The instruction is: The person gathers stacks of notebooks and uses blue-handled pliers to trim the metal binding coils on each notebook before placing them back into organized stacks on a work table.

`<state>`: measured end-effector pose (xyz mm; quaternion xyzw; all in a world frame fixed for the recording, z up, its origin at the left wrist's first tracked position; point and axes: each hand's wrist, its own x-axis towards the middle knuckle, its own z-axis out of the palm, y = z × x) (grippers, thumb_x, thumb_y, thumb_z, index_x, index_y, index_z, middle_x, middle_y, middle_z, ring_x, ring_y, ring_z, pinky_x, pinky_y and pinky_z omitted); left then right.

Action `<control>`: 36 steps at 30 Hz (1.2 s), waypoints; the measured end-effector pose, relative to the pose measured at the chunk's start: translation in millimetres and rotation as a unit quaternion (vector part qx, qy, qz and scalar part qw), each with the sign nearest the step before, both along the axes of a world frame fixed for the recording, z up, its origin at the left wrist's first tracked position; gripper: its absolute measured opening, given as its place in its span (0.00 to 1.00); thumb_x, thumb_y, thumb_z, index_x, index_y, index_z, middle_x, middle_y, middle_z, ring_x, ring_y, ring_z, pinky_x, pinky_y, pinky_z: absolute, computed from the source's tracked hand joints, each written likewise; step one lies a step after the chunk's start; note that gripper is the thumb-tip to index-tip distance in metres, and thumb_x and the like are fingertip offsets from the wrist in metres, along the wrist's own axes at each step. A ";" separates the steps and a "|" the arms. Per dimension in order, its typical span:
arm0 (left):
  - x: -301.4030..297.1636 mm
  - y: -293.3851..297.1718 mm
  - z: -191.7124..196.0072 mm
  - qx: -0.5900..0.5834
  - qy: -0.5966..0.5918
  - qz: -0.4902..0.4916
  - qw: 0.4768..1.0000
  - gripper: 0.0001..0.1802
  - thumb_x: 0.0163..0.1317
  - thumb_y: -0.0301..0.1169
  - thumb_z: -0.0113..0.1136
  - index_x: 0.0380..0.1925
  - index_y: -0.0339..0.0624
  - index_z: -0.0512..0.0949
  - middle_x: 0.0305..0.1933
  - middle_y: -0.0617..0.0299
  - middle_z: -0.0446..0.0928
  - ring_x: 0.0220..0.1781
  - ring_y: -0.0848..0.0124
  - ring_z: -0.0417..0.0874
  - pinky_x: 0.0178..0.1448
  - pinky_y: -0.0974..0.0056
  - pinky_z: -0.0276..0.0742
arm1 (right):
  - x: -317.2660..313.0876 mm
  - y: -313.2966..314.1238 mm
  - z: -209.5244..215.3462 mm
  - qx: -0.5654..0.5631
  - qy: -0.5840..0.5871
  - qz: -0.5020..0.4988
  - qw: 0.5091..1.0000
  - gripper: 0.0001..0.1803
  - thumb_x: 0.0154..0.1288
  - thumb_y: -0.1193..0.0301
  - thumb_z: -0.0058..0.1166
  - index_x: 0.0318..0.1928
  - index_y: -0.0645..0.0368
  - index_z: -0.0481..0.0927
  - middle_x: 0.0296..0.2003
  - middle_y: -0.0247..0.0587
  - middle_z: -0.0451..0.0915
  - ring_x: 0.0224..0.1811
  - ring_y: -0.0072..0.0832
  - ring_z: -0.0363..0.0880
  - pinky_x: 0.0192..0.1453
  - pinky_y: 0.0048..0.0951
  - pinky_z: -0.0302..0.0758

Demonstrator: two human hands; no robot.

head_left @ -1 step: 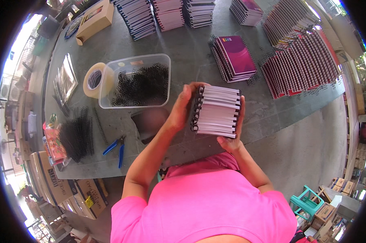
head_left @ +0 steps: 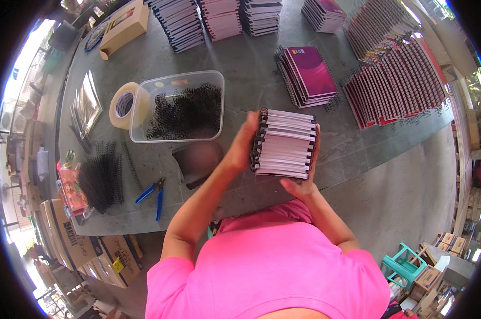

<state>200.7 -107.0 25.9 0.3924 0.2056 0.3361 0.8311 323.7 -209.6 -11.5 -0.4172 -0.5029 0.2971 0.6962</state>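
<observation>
A stack of coil-bound notebooks sits between my hands above the near part of the table, its page edges facing up and black coils along its left side. My left hand presses against that coiled side, with most of its fingers hidden. From the right, my right hand wraps the stack, its thumb at the near end and its fingers along the right side. Just beyond lies a small pile of purple-covered coil notebooks.
Left of the stack are a clear tub of black coils, a tape roll, blue-handled cutters and loose coils. Large red-edged notebook piles stand at right. More notebook stacks line the far side. A green stool stands lower right.
My left fingers have drawn back from the stack's far corner to its coiled side. The right thumb has shifted slightly left, and the stack has tilted a little.
</observation>
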 end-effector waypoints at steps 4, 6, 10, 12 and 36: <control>4.4 6.8 -5.9 -0.066 -0.033 -0.037 0.997 0.37 0.61 0.63 0.37 0.45 0.38 0.71 0.41 0.60 0.75 0.43 0.73 0.75 0.51 0.66 0.69 | 3.4 14.0 -1.7 0.027 -0.101 -0.108 0.989 0.68 0.36 0.44 0.67 0.66 0.69 0.38 0.53 0.47 0.52 0.57 0.38 0.57 0.60 0.39 0.59; -0.9 13.4 -9.5 -0.071 -0.071 -0.071 0.992 0.37 0.61 0.63 0.36 0.43 0.37 0.72 0.41 0.60 0.75 0.45 0.72 0.74 0.51 0.65 0.69 | 11.6 8.2 6.3 0.015 -0.193 -0.077 0.978 0.71 0.32 0.41 0.68 0.66 0.70 0.39 0.53 0.48 0.52 0.57 0.38 0.57 0.60 0.39 0.58; -13.6 16.3 1.0 0.077 0.027 0.006 0.997 0.39 0.59 0.64 0.39 0.47 0.34 0.69 0.41 0.59 0.74 0.45 0.70 0.75 0.51 0.64 0.70 | 24.9 4.7 21.5 0.019 -0.264 -0.035 0.964 0.76 0.26 0.38 0.69 0.66 0.68 0.37 0.60 0.54 0.49 0.64 0.43 0.52 0.63 0.41 0.56; -13.3 15.8 42.9 0.298 0.183 0.025 0.936 0.35 0.56 0.59 0.49 0.50 0.37 0.68 0.45 0.56 0.72 0.49 0.66 0.73 0.54 0.62 0.67 | 25.0 5.1 18.8 0.018 -0.186 -0.006 0.982 0.76 0.27 0.42 0.72 0.66 0.65 0.34 0.62 0.56 0.47 0.66 0.44 0.51 0.65 0.42 0.55; -20.5 -132.1 172.2 0.088 -0.478 -0.171 0.857 0.07 0.52 0.22 0.44 0.28 0.37 0.72 0.22 0.59 0.70 0.19 0.63 0.69 0.29 0.62 0.67 | 10.8 3.8 14.6 -0.010 -0.090 0.034 0.995 0.74 0.30 0.44 0.72 0.67 0.63 0.32 0.60 0.52 0.56 0.62 0.40 0.60 0.65 0.39 0.58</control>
